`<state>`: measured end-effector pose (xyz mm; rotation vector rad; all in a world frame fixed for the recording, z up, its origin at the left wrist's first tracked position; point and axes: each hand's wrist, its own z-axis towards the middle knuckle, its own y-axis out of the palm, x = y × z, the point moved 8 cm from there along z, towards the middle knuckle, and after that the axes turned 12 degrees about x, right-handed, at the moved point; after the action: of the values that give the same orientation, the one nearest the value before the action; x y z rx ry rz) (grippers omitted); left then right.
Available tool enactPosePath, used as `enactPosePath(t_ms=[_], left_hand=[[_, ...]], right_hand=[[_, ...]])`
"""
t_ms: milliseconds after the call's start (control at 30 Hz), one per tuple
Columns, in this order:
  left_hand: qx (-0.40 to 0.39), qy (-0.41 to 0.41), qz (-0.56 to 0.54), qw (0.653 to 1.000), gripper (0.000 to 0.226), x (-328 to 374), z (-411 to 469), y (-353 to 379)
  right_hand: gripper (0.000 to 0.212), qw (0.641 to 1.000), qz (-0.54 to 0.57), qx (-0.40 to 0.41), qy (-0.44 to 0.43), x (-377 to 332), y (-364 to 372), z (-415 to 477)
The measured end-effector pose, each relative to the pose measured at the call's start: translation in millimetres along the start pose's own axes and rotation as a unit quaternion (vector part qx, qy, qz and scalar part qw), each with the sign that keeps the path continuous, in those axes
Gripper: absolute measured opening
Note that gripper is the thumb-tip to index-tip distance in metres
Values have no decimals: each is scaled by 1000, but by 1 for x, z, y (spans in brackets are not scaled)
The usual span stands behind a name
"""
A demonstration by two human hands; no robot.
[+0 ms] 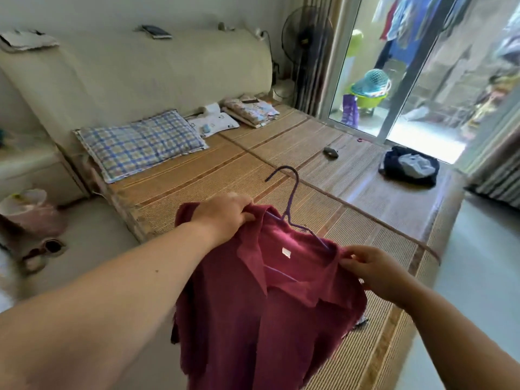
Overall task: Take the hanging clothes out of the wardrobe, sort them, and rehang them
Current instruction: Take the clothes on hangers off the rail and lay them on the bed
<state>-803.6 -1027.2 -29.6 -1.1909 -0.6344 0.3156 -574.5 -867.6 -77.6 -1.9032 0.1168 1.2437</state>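
Holding 1 maroon collared shirt (253,319) on a thin purple wire hanger (292,194) above the woven bamboo bed mat (351,215). Left hand (225,212) grips one shoulder, fingers curled into the cloth; right hand (371,273) pinches the collar edge. Fabric soft, matte, creased. Looks early-to-mid: 1 dark clothes heap (408,166) lies on the mat, rehanging not done, wardrobe out of view.
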Motion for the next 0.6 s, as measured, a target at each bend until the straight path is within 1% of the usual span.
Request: enactPosePath(t_ms=[67,167,333,467,600], left_hand=[[-20,-8,10,1000,22,8,20,26],[-53,-28,28,998,24,12,53,68],[-97,-36,86,991,24,12,97,130],[-129,-66,95,985,25,5,111,183],[-139,-101,99,980,29,-10,112,223]], right_hand=[[17,1000,-23,0,9,21,-4,20],[17,999,-47,4,21,52,-5,59],[17,996,-58,-1,66,107,15,119],[20,991,-83,-3,109,146,38,157],[18,987,-89,-5,133,168,56,180]])
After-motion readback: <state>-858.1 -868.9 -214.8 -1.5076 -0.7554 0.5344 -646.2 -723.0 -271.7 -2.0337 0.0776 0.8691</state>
